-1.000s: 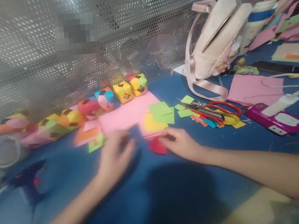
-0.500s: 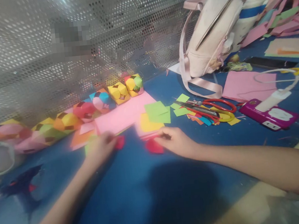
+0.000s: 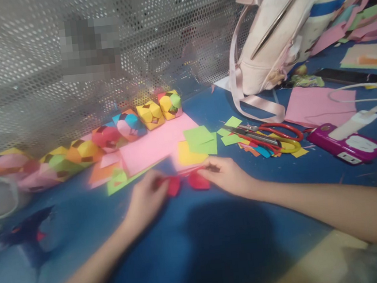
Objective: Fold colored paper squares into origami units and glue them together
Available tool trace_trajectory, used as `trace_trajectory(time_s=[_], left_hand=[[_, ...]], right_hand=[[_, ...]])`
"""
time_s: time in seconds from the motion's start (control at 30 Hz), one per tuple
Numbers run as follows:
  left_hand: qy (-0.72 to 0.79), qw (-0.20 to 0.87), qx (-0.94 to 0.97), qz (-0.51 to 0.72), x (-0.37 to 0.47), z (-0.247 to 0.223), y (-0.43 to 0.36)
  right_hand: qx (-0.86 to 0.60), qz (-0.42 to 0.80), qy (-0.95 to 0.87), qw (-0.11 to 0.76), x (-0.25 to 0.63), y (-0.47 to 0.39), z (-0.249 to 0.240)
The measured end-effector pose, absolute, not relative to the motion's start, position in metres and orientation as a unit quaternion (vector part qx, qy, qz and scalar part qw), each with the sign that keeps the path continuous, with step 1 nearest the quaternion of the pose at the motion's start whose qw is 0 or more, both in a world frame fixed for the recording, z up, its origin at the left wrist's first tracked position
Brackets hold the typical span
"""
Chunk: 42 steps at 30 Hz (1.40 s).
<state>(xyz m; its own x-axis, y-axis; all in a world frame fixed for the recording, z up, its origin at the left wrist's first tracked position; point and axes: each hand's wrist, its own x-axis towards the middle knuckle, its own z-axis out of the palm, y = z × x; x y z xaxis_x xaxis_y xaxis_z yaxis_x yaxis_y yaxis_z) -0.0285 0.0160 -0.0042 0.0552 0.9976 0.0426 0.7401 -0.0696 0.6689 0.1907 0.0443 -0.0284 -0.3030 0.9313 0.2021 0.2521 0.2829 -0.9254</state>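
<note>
Two small red pieces lie between the hands, with a narrow strip of blue showing between them. The left piece (image 3: 174,186) sits just right of the fingers of the left hand (image 3: 148,194), which is the nearer hand to it; the right piece (image 3: 198,180), curved along its near edge, sits just left of the right hand (image 3: 226,173). Neither piece shows a clear long axis.

The left fingers, slightly blurred, are drawn together and pinch the left piece at its left side. The right thumb and forefinger pinch the right piece at its right edge. Whether either piece touches the desk (image 3: 142,257) cannot be told.

Beyond the fingers, on the far side, lie a yellow sheet (image 3: 186,157) partly under green sheets (image 3: 198,140), and a pink sheet (image 3: 155,147). To the right are scissors (image 3: 251,133) on paper scraps and a purple power strip (image 3: 328,138). Farther left stands a row of paper balls (image 3: 84,151); at the near left, a blurred glue gun (image 3: 30,232).
</note>
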Motion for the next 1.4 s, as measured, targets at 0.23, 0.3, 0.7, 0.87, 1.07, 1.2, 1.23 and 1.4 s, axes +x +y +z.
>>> trace_trajectory(time_s=[0.23,0.3,0.7,0.87,1.07,1.2,1.23,1.4], left_hand=[[0.600,0.293,0.678,0.306,-0.005,-0.008,0.006],[0.580,0.330,0.678,0.308,-0.001,-0.009,0.002],[0.592,0.409,0.606,0.339,-0.011,-0.012,0.005],[0.524,0.363,0.676,0.371,-0.008,-0.004,0.002],[0.482,0.334,0.732,0.348,0.003,-0.009,-0.002],[0.502,0.363,0.704,0.348,0.003,-0.015,-0.005],[0.507,0.365,0.697,0.353,0.003,-0.017,-0.006],[0.527,0.350,0.667,0.393,0.003,-0.022,-0.005]], right_hand=[[-0.405,0.418,-0.705,0.405,0.188,0.034,-0.017],[-0.394,0.418,-0.714,0.400,0.187,0.032,-0.016],[-0.419,0.370,-0.702,0.440,0.191,0.042,-0.020],[-0.389,0.320,-0.746,0.436,0.191,0.043,-0.028],[-0.300,0.307,-0.805,0.409,0.188,0.030,-0.027],[-0.324,0.371,-0.787,0.372,0.188,0.027,-0.021],[-0.329,0.380,-0.782,0.369,0.189,0.027,-0.020],[-0.331,0.339,-0.790,0.388,0.189,0.026,-0.020]])
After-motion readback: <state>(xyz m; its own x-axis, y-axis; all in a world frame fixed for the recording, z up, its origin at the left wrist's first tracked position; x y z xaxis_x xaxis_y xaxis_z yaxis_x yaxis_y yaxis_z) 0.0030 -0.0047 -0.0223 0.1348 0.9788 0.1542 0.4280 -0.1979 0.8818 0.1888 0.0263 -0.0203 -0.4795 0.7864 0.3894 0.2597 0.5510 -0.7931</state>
